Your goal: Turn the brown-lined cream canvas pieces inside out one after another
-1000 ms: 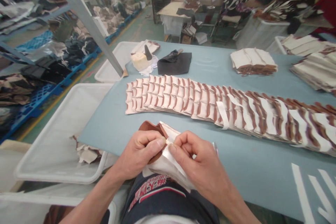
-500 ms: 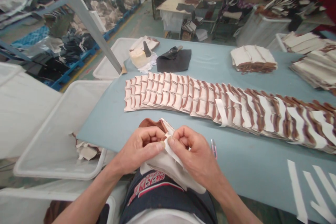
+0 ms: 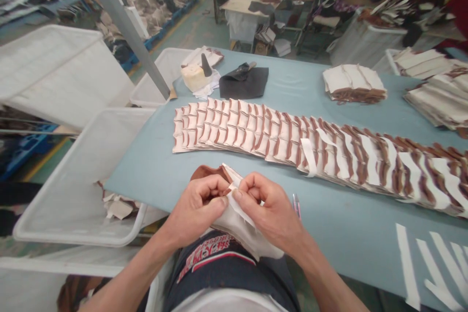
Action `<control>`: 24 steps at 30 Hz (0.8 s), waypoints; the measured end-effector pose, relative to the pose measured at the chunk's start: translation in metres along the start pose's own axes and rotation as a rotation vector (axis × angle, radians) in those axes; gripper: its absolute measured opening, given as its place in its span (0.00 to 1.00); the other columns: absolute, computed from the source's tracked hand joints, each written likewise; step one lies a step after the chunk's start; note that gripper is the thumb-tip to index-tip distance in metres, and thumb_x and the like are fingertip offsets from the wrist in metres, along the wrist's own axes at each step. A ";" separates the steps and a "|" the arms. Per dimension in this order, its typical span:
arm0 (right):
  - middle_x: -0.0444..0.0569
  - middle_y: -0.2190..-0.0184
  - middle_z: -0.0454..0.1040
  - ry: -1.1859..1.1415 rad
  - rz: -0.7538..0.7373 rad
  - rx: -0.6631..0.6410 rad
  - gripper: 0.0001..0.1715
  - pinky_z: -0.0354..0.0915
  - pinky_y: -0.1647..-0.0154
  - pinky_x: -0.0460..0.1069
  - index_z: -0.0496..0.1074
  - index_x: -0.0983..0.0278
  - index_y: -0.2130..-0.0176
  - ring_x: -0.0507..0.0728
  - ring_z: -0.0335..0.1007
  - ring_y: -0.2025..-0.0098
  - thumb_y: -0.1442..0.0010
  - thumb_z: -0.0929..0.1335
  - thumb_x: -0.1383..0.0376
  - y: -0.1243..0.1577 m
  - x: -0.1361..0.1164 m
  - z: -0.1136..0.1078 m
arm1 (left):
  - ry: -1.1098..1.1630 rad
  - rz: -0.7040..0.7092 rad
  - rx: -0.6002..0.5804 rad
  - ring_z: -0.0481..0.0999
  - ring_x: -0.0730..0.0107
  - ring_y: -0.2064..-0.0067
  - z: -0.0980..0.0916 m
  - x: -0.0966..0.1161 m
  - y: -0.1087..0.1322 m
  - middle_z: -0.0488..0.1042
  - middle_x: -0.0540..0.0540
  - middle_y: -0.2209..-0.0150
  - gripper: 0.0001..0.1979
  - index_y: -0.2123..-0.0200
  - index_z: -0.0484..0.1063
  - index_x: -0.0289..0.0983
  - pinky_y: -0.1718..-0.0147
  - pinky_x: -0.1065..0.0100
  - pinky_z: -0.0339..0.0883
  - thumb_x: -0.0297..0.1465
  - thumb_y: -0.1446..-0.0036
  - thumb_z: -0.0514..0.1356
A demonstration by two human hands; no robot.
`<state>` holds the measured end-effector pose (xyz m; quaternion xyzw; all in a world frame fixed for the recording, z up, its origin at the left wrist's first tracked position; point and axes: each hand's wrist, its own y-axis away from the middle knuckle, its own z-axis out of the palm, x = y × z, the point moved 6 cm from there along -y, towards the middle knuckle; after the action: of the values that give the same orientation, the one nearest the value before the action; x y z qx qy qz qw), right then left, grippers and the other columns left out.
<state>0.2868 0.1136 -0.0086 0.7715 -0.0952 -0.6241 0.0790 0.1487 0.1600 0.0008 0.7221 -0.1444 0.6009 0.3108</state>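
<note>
A leather piece (image 3: 234, 224), brown on one face and off-white on the other, is held between my two hands over the near edge of the table. My left hand (image 3: 199, 202) pinches its edge with thumb and curled fingers. Close beside it, my right hand (image 3: 270, 207) pinches a white strip (image 3: 239, 207) that lies along the off-white face. My fingertips hide part of the strip and the edge beneath. Right of my right hand, small thread snips (image 3: 296, 205) lie on the table.
Overlapping off-white and brown pieces (image 3: 252, 129) run across the blue-green table (image 3: 146, 161), some with white strips on top. Loose white strips (image 3: 407, 263) lie at the near right. Stacked pieces (image 3: 353, 83) and a black cloth (image 3: 243, 83) sit farther back. A white bin (image 3: 80, 204) stands at left.
The view has shifted slightly, and a large white bin at the left shows more fully. My hands keep their pinch on the leather piece and strip, nearly in the same place.
</note>
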 end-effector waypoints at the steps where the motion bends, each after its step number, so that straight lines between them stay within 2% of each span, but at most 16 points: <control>1: 0.36 0.82 0.65 0.009 -0.001 -0.004 0.13 0.51 0.79 0.44 0.66 0.62 0.70 0.48 0.56 0.80 0.37 0.68 0.57 -0.001 0.001 0.000 | -0.039 0.007 0.032 0.61 0.75 0.76 0.000 0.001 0.001 0.66 0.53 0.77 0.08 0.72 0.70 0.34 0.76 0.73 0.54 0.34 0.48 0.58; 5: 0.36 0.83 0.64 0.043 -0.005 -0.007 0.13 0.51 0.78 0.44 0.66 0.61 0.70 0.48 0.55 0.80 0.38 0.68 0.58 -0.005 0.005 -0.002 | -0.196 0.047 0.143 0.60 0.75 0.76 -0.001 0.006 0.005 0.63 0.54 0.79 0.07 0.76 0.68 0.35 0.76 0.72 0.53 0.30 0.48 0.55; 10: 0.38 0.80 0.65 -0.047 -0.054 -0.067 0.14 0.53 0.76 0.45 0.63 0.61 0.71 0.49 0.58 0.78 0.37 0.67 0.57 -0.008 0.005 0.004 | -0.224 0.105 0.219 0.62 0.75 0.76 0.002 0.009 0.006 0.65 0.54 0.79 0.07 0.76 0.69 0.35 0.76 0.72 0.55 0.28 0.49 0.54; 12: 0.37 0.79 0.62 -0.087 -0.100 -0.038 0.15 0.53 0.76 0.45 0.61 0.60 0.71 0.50 0.57 0.78 0.37 0.66 0.56 -0.009 0.005 0.009 | -0.218 0.133 0.250 0.61 0.75 0.76 0.003 0.013 0.005 0.65 0.54 0.80 0.07 0.77 0.68 0.36 0.76 0.72 0.55 0.27 0.50 0.53; 14: 0.36 0.79 0.58 -0.146 -0.140 0.052 0.16 0.53 0.76 0.46 0.59 0.59 0.71 0.50 0.54 0.78 0.36 0.65 0.54 -0.009 0.006 0.013 | -0.207 0.157 0.257 0.60 0.75 0.77 0.004 0.017 0.002 0.64 0.54 0.80 0.08 0.79 0.67 0.36 0.76 0.72 0.55 0.28 0.50 0.53; 17: 0.36 0.77 0.56 -0.258 -0.173 0.172 0.18 0.54 0.74 0.46 0.57 0.59 0.71 0.51 0.53 0.76 0.34 0.63 0.52 -0.006 0.010 0.020 | -0.204 0.192 0.245 0.60 0.74 0.75 0.005 0.023 -0.003 0.63 0.53 0.80 0.08 0.80 0.63 0.37 0.75 0.72 0.56 0.28 0.51 0.53; 19: 0.37 0.77 0.57 -0.336 -0.158 0.190 0.20 0.55 0.73 0.46 0.57 0.59 0.71 0.51 0.53 0.74 0.32 0.63 0.52 -0.004 0.013 0.024 | -0.204 0.196 0.222 0.60 0.73 0.74 0.002 0.025 -0.007 0.62 0.53 0.80 0.08 0.80 0.62 0.38 0.74 0.71 0.56 0.29 0.51 0.53; 22: 0.38 0.76 0.59 -0.466 -0.112 0.166 0.21 0.55 0.74 0.45 0.58 0.60 0.69 0.50 0.53 0.74 0.31 0.65 0.50 -0.002 0.016 0.027 | -0.142 0.190 0.105 0.61 0.72 0.73 0.000 0.026 -0.012 0.64 0.52 0.78 0.06 0.79 0.64 0.37 0.73 0.71 0.57 0.30 0.51 0.53; 24: 0.37 0.75 0.61 -0.576 -0.086 0.080 0.21 0.54 0.75 0.44 0.60 0.60 0.65 0.49 0.53 0.75 0.32 0.67 0.48 -0.002 0.015 0.028 | -0.102 0.199 0.014 0.63 0.71 0.72 -0.001 0.028 -0.014 0.65 0.52 0.77 0.06 0.78 0.65 0.36 0.72 0.70 0.59 0.30 0.52 0.54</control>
<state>0.2623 0.1113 -0.0293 0.5685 -0.1053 -0.8158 -0.0081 0.1622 0.1760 0.0240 0.7361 -0.2266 0.5922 0.2369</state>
